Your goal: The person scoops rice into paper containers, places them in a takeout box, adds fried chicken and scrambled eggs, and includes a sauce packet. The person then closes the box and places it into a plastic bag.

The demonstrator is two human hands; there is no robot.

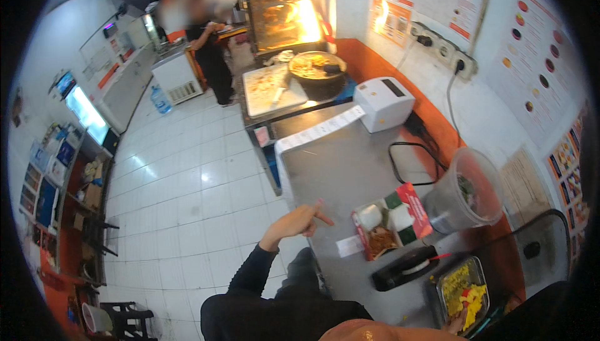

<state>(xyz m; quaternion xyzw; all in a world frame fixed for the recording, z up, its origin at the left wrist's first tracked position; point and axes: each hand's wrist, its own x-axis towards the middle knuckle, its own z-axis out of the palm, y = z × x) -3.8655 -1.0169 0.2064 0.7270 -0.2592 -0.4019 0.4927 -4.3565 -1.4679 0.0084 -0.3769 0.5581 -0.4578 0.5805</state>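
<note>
My left hand (pixel 299 219) is held above the near edge of the metal counter, holding nothing, its fingers apart and the index finger stretched out. Right of it lies an open red and white food box (pixel 390 223) with shredded brown food, a white lidded cup and dark green pieces. At the lower right, my right hand (pixel 458 323) reaches to the near end of a metal tray (pixel 435 286). Chopped yellow food (pixel 472 300) fills that tray, and my fingertips are by it, too small and partly hidden to read. A black stapler-like device (pixel 406 269) sits between box and tray.
A clear plastic bucket (pixel 465 194) with greens stands by the wall. Farther off are a white receipt printer (pixel 384 103) with a long paper strip, a pan of food (pixel 317 66), a cutting board (pixel 269 94) with a knife, and a glowing glass cabinet (pixel 281 16). Another person (pixel 212 60) stands behind.
</note>
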